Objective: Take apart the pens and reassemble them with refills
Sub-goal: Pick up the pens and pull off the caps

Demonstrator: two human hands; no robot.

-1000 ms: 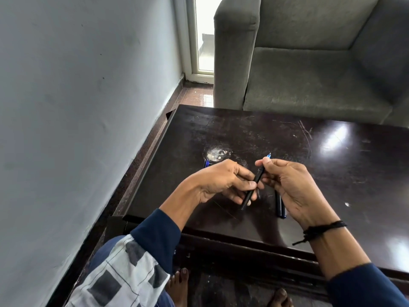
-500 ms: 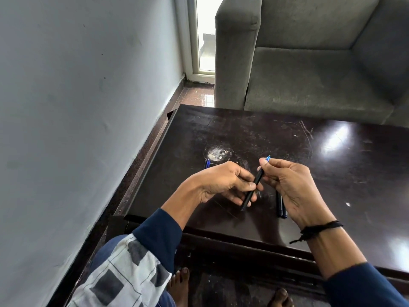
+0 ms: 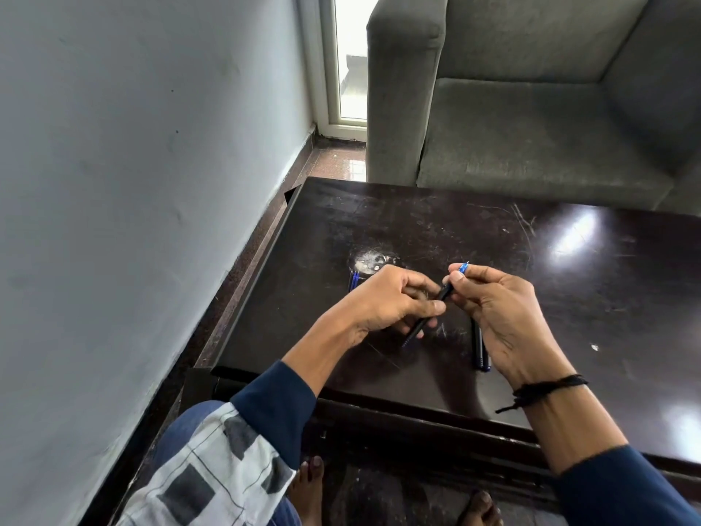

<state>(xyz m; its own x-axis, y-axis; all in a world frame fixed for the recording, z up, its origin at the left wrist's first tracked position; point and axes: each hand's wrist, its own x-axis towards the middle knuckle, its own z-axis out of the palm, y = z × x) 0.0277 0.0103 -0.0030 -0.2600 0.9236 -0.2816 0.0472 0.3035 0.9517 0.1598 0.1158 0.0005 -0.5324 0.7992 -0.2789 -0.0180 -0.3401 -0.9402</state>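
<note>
Above the near part of the dark table (image 3: 417, 222), both hands meet on one black pen (image 3: 444, 294), which slants from low near the left hand up and away to the right. The left hand (image 3: 390, 301) has its fingers curled round the lower barrel, thumb on top, and the pen's bottom end pokes out beneath them. The right hand (image 3: 504, 317) pinches the upper part between thumb and fingertips, with the blue end (image 3: 464, 266) showing just past them. The pen is held clear of the table. Under the right hand, a pair of dark pens (image 3: 480, 347) lies on the table, pointing toward the near edge. Behind the left hand some blue pens (image 3: 353, 280) lie beside a pale scuff (image 3: 370, 260), mostly hidden by the knuckles. A black cord (image 3: 546, 389) circles the right wrist. A grey sofa (image 3: 531, 127) stands beyond the table, and a wall (image 3: 132, 184) runs along the left.
</note>
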